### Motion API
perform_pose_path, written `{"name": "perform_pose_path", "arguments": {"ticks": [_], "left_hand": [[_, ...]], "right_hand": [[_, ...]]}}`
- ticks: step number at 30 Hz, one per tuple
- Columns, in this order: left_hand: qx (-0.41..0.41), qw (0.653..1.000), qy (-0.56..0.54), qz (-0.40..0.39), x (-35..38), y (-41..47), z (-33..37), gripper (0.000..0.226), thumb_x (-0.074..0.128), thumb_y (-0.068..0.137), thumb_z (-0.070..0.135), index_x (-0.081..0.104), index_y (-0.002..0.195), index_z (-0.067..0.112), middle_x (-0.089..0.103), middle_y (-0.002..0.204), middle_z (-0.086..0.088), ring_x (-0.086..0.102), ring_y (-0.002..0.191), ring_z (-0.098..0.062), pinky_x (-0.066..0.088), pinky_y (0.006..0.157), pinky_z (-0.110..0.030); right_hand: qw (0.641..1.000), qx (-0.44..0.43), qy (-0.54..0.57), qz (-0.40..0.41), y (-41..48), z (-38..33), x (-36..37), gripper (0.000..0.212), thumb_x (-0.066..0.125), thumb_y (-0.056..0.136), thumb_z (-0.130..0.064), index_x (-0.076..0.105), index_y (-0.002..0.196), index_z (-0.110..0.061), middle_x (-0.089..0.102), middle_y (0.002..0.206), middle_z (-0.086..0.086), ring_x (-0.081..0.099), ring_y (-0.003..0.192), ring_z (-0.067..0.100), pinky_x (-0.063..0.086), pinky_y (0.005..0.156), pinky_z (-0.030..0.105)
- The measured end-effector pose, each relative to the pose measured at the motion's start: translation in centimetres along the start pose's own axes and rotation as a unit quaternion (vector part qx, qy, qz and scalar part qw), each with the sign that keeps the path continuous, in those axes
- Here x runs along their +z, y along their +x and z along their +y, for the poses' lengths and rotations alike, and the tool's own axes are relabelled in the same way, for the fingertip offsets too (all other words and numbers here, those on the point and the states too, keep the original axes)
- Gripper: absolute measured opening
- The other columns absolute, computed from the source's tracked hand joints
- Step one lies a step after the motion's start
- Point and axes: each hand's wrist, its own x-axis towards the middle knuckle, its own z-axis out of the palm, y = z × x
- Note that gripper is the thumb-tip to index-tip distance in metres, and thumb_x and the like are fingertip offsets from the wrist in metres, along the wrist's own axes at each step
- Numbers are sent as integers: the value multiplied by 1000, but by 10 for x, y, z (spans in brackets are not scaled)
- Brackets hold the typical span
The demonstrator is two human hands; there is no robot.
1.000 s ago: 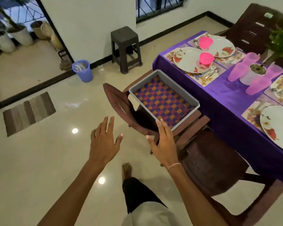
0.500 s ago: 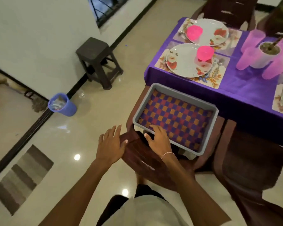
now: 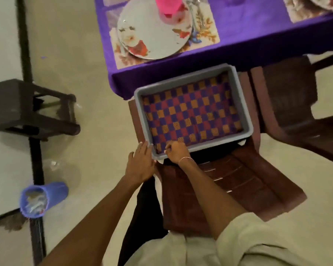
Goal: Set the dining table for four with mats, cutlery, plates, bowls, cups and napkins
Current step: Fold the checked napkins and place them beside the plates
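Right hand pinches the woven checkered napkin in a grey plastic tray; left hand spread flat.

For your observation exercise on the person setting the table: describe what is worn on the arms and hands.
Both forearms are bare. The right hand has a thin, pale beaded bracelet at the wrist. The left hand wears nothing that can be seen. A loose, pale beige short sleeve covers the right upper arm.
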Motion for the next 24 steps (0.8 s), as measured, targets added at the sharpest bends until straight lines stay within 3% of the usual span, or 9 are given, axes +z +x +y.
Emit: {"name": "perform_pose_path", "arguments": {"ticks": [3, 10, 13, 19, 24], "left_hand": [[94, 990, 98, -24, -2, 51, -34, 71, 42, 106, 36, 8, 165, 17, -5, 173, -7, -7, 159, -28, 12, 124, -54], [242, 950, 193, -33, -20, 116, -84, 65, 43, 106, 38, 19, 163, 19, 15, 171, -7, 4, 159, -28, 9, 126, -55], [274, 945, 175, -38, -24, 127, -92, 62, 46, 105, 35, 23, 161, 20, 20, 170, -5, 4, 159, -24, 9, 127, -53], [294, 942, 156, -51, -21, 138, -98, 62, 51, 104, 34, 29, 160, 20, 23, 169, -5, 5, 159, -25, 15, 127, -54], [305, 940, 145, -57, -21, 141, -99, 59, 51, 104, 31, 32, 158, 18, 26, 167, -6, 7, 159, -26, 19, 125, -55]], "right_hand": [[999, 48, -5, 17, 24, -15, 22, 14, 66, 97, -22, 73, 105, -13, 71, 109, 15, 65, 105, 35, 56, 87, 40], [991, 113, -71, 21, 56, -30, 48, 20, 70, 94, -27, 77, 106, -12, 71, 110, 14, 68, 102, 37, 58, 84, 43], [987, 117, -103, 42, 63, -32, 53, 17, 70, 93, -26, 77, 102, -13, 74, 103, 13, 71, 97, 36, 59, 79, 43], [980, 121, -147, 52, 70, -28, 59, 14, 62, 97, -22, 72, 102, -14, 73, 106, 9, 68, 105, 32, 48, 96, 46], [977, 115, -168, 57, 70, -26, 63, 13, 65, 97, -25, 68, 103, -14, 71, 107, 8, 66, 107, 30, 44, 99, 46]]}}
